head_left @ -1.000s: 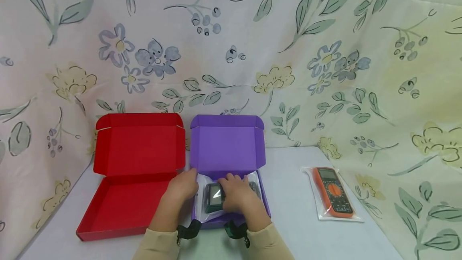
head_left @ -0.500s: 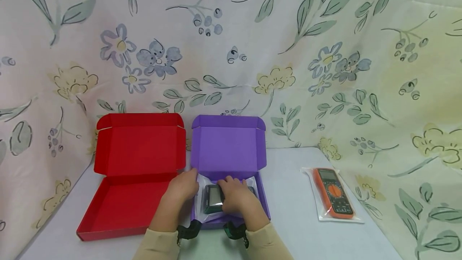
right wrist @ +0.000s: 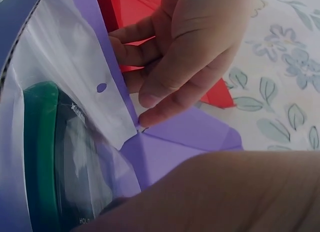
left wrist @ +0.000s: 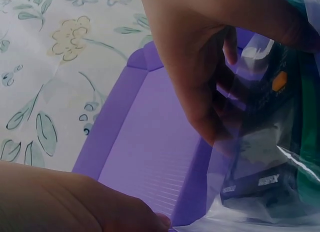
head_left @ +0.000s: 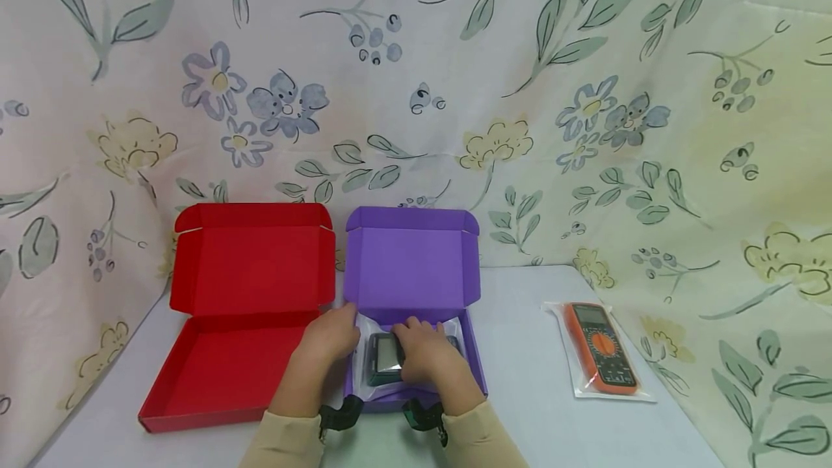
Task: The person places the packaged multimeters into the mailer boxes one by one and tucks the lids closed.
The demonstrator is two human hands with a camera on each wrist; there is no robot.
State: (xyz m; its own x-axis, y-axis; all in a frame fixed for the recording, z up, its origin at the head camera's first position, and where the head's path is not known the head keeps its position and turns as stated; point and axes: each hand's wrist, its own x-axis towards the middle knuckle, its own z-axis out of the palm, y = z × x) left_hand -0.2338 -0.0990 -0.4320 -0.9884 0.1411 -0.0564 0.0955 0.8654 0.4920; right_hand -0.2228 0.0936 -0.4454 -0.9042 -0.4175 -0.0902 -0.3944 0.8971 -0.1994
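A green and dark multimeter [head_left: 387, 357] in a clear plastic bag [left wrist: 227, 212] lies inside the open purple box [head_left: 411, 266]. My right hand [head_left: 424, 352] spans the bagged meter from above, thumb on one side and fingers curled down the other, gripping it. Its screen end shows left of that hand; much of the rest is covered. My left hand [head_left: 331, 334] is at the box's left wall. In the right wrist view its fingers [right wrist: 137, 54] touch the outside of that wall, and a fingertip rests at the corner by the lid.
Left of the purple box stands an open red box [head_left: 221, 370], its lid raised. An orange multimeter [head_left: 601, 345] in a clear bag lies at the right of the white table [head_left: 520, 381]. Flowered cloth [head_left: 416, 92] hangs behind.
Over the last second the bagged multimeter has sunk slightly lower in the purple box under my right hand. My left hand has stayed at the box's left wall.
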